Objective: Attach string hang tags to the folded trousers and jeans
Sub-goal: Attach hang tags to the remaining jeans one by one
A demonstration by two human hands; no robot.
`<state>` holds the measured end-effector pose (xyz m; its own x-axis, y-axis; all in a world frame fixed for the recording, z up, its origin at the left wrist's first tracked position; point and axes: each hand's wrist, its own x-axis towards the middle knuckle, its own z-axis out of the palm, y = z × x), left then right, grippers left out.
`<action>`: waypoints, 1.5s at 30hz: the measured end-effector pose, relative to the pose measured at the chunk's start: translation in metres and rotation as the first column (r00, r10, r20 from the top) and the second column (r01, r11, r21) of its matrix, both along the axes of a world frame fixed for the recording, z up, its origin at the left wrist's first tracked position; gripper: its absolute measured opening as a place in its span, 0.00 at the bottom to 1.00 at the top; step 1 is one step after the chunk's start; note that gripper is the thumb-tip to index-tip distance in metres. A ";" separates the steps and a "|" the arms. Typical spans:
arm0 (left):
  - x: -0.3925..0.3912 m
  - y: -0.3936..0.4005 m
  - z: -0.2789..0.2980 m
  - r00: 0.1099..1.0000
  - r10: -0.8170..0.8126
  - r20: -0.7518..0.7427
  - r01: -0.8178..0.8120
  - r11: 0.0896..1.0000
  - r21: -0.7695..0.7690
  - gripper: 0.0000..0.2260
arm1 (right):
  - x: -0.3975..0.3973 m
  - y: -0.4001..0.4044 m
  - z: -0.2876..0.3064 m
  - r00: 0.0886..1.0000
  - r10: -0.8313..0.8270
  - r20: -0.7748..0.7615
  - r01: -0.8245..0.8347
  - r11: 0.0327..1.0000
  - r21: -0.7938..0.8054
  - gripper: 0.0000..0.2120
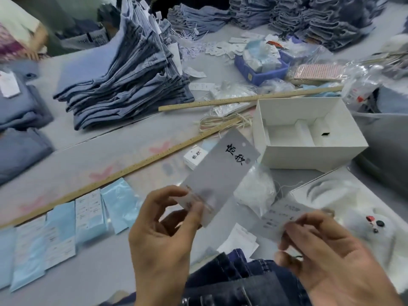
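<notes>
My left hand point(163, 228) pinches the lower end of a long grey hang tag point(223, 171) with black brush lettering and a punched hole near its far end. My right hand point(320, 246) pinches a smaller white printed tag point(280, 219), blurred by motion. Dark blue jeans point(238, 279) lie under both hands at the bottom edge. A clear bag of white strings point(256, 193) lies between the two tags on the table.
A tall stack of folded light-blue trousers point(123, 80) stands at the back left, more piles point(298, 16) at the far right. Two wooden rulers point(242, 99) cross the table. An open white box point(309, 133), a blue bin point(260, 69) and pale-blue packets point(66, 235) lie around.
</notes>
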<state>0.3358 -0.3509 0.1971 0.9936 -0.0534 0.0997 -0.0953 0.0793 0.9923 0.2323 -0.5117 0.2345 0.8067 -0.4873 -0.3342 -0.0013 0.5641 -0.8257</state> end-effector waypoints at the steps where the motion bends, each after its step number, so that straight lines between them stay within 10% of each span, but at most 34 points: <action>1: -0.012 0.001 0.002 0.999 0.002 -0.037 -0.003 1.000 -0.023 0.19 | -0.003 0.011 0.003 0.999 0.033 -0.021 -0.032 0.999 0.035 0.33; 11: -0.072 0.027 0.000 0.921 -0.312 -0.235 0.291 0.949 -0.119 0.39 | -0.028 0.050 0.005 0.992 0.127 -0.014 -0.126 0.988 0.086 0.29; 20: -0.083 0.046 0.000 0.917 -0.323 -0.233 0.290 0.943 -0.164 0.08 | -0.053 0.059 -0.007 0.984 0.174 -0.030 -0.174 0.985 -0.018 0.32; 25: -0.091 0.047 0.005 0.919 -0.332 -0.213 0.298 0.938 -0.178 0.26 | -0.064 0.062 -0.005 0.975 0.212 -0.065 -0.219 0.964 -0.149 0.19; 33: -0.104 0.045 0.007 0.897 -0.403 -0.184 0.327 0.883 -0.337 0.13 | -0.063 0.077 -0.011 0.981 0.096 -0.166 -0.163 0.877 -0.453 0.03; 41: -0.122 0.041 0.012 0.956 -0.293 -0.024 0.290 0.952 -0.096 0.12 | -0.063 0.097 -0.024 0.975 -0.141 -0.170 -0.026 0.693 -0.721 0.10; 45: -0.124 0.039 0.010 0.974 -0.217 -0.062 0.209 0.971 -0.114 0.17 | -0.059 0.096 -0.027 0.979 -0.192 -0.068 0.092 0.715 -0.693 0.34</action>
<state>0.2116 -0.3118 0.2072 0.9653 -0.2577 0.0431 0.0082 0.1946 0.9809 0.1736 -0.4161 0.2076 0.6843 -0.7279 0.0436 -0.0990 -0.1520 -0.9834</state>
